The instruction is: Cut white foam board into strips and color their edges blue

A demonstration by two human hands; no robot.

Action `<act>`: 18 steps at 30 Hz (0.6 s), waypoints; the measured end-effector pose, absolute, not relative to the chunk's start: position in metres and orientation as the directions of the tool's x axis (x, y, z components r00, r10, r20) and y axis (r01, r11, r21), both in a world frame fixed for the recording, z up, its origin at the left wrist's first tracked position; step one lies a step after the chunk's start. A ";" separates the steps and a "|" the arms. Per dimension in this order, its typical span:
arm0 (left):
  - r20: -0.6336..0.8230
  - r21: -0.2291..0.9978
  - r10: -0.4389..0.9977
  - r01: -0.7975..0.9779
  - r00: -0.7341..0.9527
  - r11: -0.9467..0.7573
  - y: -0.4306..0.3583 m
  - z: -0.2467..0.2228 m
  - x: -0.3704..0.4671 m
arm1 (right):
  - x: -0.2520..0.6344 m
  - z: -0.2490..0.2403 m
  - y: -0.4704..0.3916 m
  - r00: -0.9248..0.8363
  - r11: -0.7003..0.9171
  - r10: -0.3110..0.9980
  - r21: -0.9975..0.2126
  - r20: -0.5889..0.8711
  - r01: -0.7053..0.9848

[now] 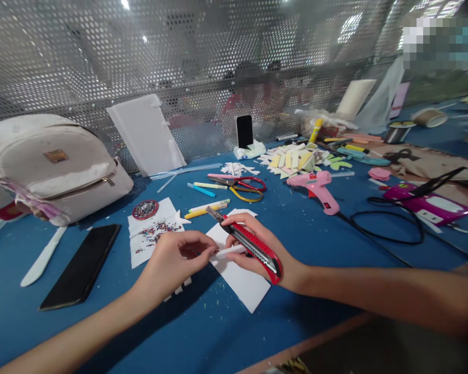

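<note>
My right hand [263, 249] is closed around a red and black utility knife [251, 241], its blade bared and pointing up and to the left. Fingers of the same hand also hold one end of a thin white strip [230, 252]. At the strip's other end, my left hand [183, 252] pinches it between thumb and fingertips. Below both hands lies a white sheet of paper [247, 288] on the blue table [218, 343]. Some small white pieces [178, 291] lie under my left wrist, partly hidden.
To the left are a black phone [80, 267], a white plastic knife [44, 257] and a backpack [58, 166]. Scissors [249, 187], markers and a pile of cut pieces [296, 158] lie beyond my hands. A corded pink glue gun [315, 189] lies at right.
</note>
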State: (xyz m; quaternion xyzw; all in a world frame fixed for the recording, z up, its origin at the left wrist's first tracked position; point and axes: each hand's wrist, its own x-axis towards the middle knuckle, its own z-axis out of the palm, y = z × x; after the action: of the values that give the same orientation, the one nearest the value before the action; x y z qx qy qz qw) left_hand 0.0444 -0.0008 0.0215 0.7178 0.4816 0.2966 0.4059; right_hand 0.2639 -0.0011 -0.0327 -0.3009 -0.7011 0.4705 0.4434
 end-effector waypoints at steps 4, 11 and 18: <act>0.025 0.861 0.926 0.462 0.377 -0.212 -0.001 0.019 0.048 | 0.264 -0.032 -0.002 -0.437 0.365 0.836 -0.931 0.331 -0.007; 0.009 0.855 0.919 0.474 0.393 -0.211 -0.003 0.020 0.050 | 0.263 -0.036 -0.001 -0.421 0.339 0.854 -0.941 0.306 0.003; 0.017 0.854 0.908 0.466 0.420 -0.231 -0.003 0.019 0.050 | 0.263 -0.039 -0.001 -0.417 0.359 0.848 -0.933 0.327 -0.001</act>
State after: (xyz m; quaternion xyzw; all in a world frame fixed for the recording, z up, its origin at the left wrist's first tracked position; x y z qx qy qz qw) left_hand 0.0502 -0.0032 0.0188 0.7366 0.4662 0.2700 0.4088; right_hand 0.2626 -0.0009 -0.0391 -0.3054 -0.6936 0.4767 0.4455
